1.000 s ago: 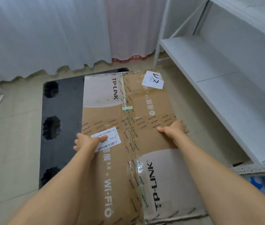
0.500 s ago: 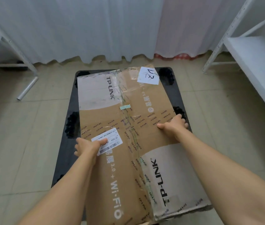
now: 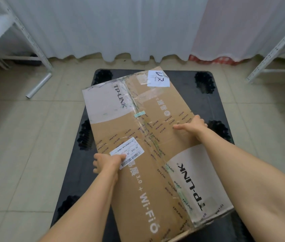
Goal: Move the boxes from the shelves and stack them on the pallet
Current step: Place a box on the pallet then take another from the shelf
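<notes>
Both forearms run in from bottom of frame. Left hand grips the left long edge of the cardboard box, thumb on top over the barcode label, fingers curled under the side. Right hand grips the right long edge, thumb flat on top, fingers wrapped over the side. Box is big, flat, taped along its centre seam, and fills centre frame, skewed: far end points upper left, near end lower right. It sits over the black pallet, which shows around it on the tiled floor; can't tell if the box touches the pallet yet or is just above it. Nothing else seen on the pallet. Step looks like setting down the first box. To do it well: twist it square with the pallet edges, lower level, tuck into a corner, slide fingers out last. Further back: a loose metal tube left, shelf frames upper left and upper right, curtain across top.
</notes>
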